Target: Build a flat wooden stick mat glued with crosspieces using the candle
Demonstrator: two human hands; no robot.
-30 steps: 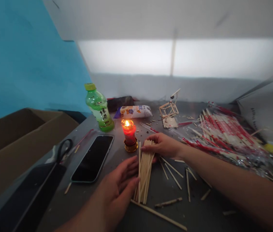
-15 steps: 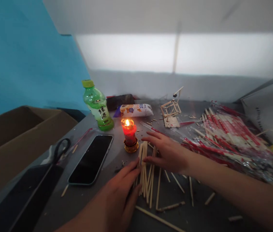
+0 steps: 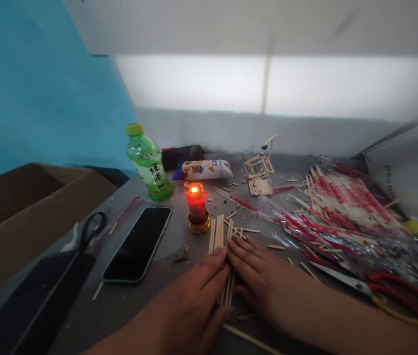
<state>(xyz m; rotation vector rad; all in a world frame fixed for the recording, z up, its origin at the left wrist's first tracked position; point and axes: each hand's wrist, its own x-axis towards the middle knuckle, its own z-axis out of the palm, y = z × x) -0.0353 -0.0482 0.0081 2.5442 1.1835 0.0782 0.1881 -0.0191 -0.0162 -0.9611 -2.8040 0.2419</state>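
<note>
Left hand (image 3: pixel 197 296) and right hand (image 3: pixel 258 276), fingers straight, lie over wooden sticks (image 3: pixel 219 232) at lower centre; mostly bare tabletop (image 3: pixel 174 235) reaches left to the smartphone's (image 3: pixel 138 246) edge; one smartphone, one lit candle (image 3: pixel 196 204), one bottle (image 3: pixel 151 165)

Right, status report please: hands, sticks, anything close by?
Left hand and right hand over wooden sticks. Sticks loosely bunched, on the table. Lit candle just beyond; scissors beside right forearm.

Bare grey table (image 3: pixel 162 271) opens between the phone (image 3: pixel 138 246) and the left hand (image 3: pixel 201 286). Toward the far edge, the lit candle (image 3: pixel 196 204) blocks a straight path beyond the loose sticks (image 3: pixel 217 231); toward the right edge, scissors (image 3: pixel 357 285) and wrapped sticks (image 3: pixel 342 197) bar the way.
</note>
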